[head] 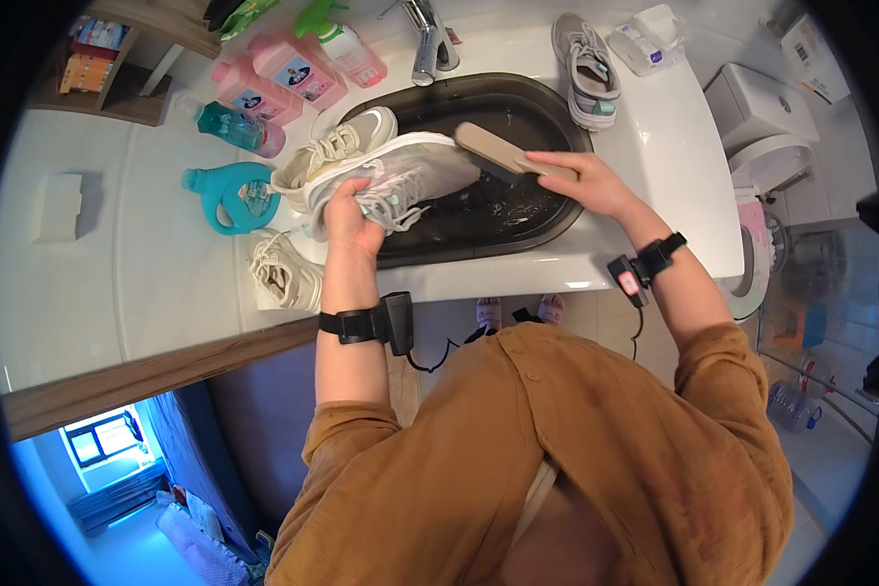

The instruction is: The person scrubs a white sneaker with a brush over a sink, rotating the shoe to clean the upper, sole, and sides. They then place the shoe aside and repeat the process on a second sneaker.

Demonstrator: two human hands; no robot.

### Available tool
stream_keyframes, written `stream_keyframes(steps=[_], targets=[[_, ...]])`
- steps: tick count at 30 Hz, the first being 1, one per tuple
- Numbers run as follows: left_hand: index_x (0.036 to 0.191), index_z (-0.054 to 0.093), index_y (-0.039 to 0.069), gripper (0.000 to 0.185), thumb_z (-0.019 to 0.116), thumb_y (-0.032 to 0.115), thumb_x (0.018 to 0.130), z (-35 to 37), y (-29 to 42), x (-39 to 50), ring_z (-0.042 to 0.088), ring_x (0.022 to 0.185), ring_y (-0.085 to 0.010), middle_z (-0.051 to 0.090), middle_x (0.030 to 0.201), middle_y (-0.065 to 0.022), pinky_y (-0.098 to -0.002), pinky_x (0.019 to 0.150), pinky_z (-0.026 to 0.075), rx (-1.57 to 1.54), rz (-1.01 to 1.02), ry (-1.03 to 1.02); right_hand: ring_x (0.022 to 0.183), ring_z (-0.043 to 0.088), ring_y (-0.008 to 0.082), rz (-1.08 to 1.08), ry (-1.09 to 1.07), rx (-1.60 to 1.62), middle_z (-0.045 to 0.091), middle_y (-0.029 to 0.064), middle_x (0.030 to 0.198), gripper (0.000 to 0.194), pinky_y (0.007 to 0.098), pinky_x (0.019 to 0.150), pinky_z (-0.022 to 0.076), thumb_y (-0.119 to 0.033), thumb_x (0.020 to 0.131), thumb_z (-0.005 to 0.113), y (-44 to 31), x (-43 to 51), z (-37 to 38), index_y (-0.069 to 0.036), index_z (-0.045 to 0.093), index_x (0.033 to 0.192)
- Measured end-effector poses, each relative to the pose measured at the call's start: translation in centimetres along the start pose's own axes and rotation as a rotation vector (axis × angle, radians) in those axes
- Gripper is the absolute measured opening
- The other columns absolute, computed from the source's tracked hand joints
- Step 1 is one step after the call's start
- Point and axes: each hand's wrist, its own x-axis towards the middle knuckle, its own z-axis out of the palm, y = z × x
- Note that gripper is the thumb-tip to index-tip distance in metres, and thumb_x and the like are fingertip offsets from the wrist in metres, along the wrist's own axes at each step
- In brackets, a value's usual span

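My left hand [357, 223] grips a wet grey sneaker [410, 176] by its heel end, laces hanging, over the left part of a dark oval basin [505, 253] that holds water. In my right hand [586, 182] is a beige-handled brush [494, 146], its head beside the sneaker's toe; its bristle side is mostly hidden. Behind the held sneaker, a cream sneaker [344, 143] leans at the basin's left edge. Another cream sneaker [286, 271] stands left of my left wrist. A grey sneaker [587, 73] rests on the white sink counter at the basin's upper right.
A chrome faucet [425, 55] rises behind the basin. Pink bottles [300, 73], a spray bottle [351, 55], a teal-capped bottle [238, 128] and a teal detergent jug [238, 196] line the left side. A wipes pack [648, 40] lies at the back right, near a toilet [762, 110].
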Motion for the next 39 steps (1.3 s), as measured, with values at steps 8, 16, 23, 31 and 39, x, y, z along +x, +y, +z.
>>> stream_keyframes(steps=[8, 16, 23, 31, 39], targets=[[0.115, 0.054, -0.009, 0.033, 0.052, 0.003, 0.084, -0.7, -0.4, 0.7, 0.064, 0.103, -0.0397, 0.064, 0.112, -0.0235, -0.0512, 0.095, 0.053, 0.08, 0.081, -0.02, 0.1, 0.065, 0.0127, -0.089, -0.015, -0.026, 0.071, 0.0093, 0.119, 0.041, 0.0279, 0.091, 0.0494, -0.021, 0.092, 0.07, 0.6, 1.7, 0.1, -0.012, 0.063, 0.132], [0.107, 0.058, -0.007, 0.026, 0.06, -0.001, 0.081, 0.3, -3.5, -1.5, 0.066, 0.088, -0.0288, 0.064, 0.099, -0.0156, -0.0418, 0.078, 0.056, 0.292, 0.038, -0.085, 0.1, 0.063, 0.0108, -0.138, -0.145, 0.183, 0.071, 0.0084, 0.118, 0.041, 0.0256, 0.091, 0.0484, -0.022, 0.093, 0.07, 0.1, 2.4, 1.9, -0.012, 0.063, 0.132], [0.099, 0.062, -0.003, 0.019, 0.062, 0.001, 0.08, 0.5, 1.8, -3.4, 0.066, 0.071, -0.0217, 0.066, 0.086, -0.0089, -0.0344, 0.065, 0.055, 0.672, 0.065, -0.196, 0.106, 0.068, 0.0259, 0.467, 0.003, -0.544, 0.071, 0.0139, 0.115, 0.043, 0.0326, 0.094, 0.05, -0.032, 0.091, 0.067, 3.7, 0.9, -0.6, -0.014, 0.065, 0.129], [0.095, 0.065, 0.001, 0.018, 0.061, 0.004, 0.077, 3.2, 2.9, -0.5, 0.063, 0.072, -0.0175, 0.066, 0.085, -0.0051, -0.0327, 0.064, 0.052, 0.998, 0.074, -0.316, 0.081, 0.055, 0.0053, 0.255, 0.157, 0.01, 0.066, -0.0037, 0.092, 0.035, 0.0226, 0.074, 0.0472, -0.024, 0.1, 0.06, 2.3, -2.0, 2.5, -0.012, 0.064, 0.133], [0.089, 0.064, 0.002, 0.016, 0.059, 0.005, 0.075, 7.2, -2.9, 0.6, 0.057, 0.071, -0.0149, 0.061, 0.081, -0.003, -0.0278, 0.063, 0.046, 1.151, 0.017, -0.471, 0.11, 0.064, 0.0148, 0.196, 0.294, -0.023, 0.069, 0.0107, 0.123, 0.034, 0.0286, 0.097, 0.0468, -0.02, 0.099, 0.059, -2.8, -1.1, 5.5, -0.007, 0.063, 0.131]])
